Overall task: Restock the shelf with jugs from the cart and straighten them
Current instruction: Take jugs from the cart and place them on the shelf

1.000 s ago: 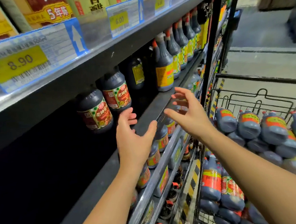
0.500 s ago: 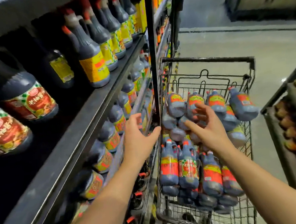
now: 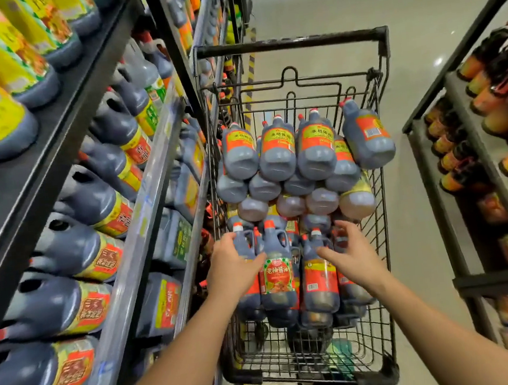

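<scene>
Left hand (image 3: pixel 233 268), right hand (image 3: pixel 353 255) now lower, at cart (image 3: pixel 291 43) jugs (image 3: pixel 277 275) beside shelf (image 3: pixel 144 221)

I have one wide-angle view, worn on the head, tilted steeply down and forward into the cart (image 3: pixel 291 43) close below. The shelf (image 3: pixel 62 117) fills my left edge, another rack (image 3: pixel 503 284) the right.

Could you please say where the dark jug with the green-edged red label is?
Head view, centre: the dark green-edged-label jug stands at the black wire cart's near end, between the left hand and right hand.
</scene>
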Available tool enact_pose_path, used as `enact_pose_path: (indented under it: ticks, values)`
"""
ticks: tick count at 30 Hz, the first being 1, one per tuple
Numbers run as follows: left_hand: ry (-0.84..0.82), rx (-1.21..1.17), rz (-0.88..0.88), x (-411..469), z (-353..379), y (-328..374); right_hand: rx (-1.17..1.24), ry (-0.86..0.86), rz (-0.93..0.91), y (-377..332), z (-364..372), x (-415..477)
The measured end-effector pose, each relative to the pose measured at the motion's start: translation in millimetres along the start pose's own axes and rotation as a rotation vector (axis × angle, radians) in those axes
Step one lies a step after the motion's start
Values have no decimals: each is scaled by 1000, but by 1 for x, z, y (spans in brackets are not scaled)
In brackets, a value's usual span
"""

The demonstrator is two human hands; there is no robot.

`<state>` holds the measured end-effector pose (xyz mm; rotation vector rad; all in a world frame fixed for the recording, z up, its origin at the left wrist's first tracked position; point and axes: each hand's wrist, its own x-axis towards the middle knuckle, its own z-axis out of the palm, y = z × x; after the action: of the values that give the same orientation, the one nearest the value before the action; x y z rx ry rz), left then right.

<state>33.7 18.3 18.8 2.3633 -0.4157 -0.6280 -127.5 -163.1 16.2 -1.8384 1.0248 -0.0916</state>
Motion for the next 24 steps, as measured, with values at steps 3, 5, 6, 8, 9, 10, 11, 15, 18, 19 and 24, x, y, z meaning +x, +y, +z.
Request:
enact_pose_path:
  ticks: [3, 5, 6, 8, 9, 10, 11, 15, 18, 19, 24]
  values:
    - [-77, 83, -44, 7, 24, -10, -27, -56, 84, 23, 5, 4]
    - [-108, 128, -67, 11, 37, -16, -40, -93, 106, 35, 12, 7]
    - [-120, 145, -77, 12, 43, -19, -52, -114, 116, 40, 17, 10]
    - [-138, 171, -106, 13, 52, -27, -71, -158, 163, 46, 29, 15]
    - [-144, 179, -122, 13, 55, -31, -80, -184, 195, 49, 36, 19]
    - [-147, 179, -135, 13, 58, -35, -89, -214, 215, 50, 44, 22]
    - [-144, 170, -144, 13, 60, -39, -96, -244, 217, 51, 52, 25]
    - [-83, 155, -107, 10, 64, -52, -106, -283, 168, 50, 83, 38]
    - [-53, 141, -45, 5, 64, -61, -160, -339, 162, 47, 105, 49]
    - [-49, 146, -27, 4, 65, -64, -157, -349, 185, 47, 112, 52]
    - [-38, 188, -45, 0, 63, -78, -77, -312, 328, 51, 142, 58]
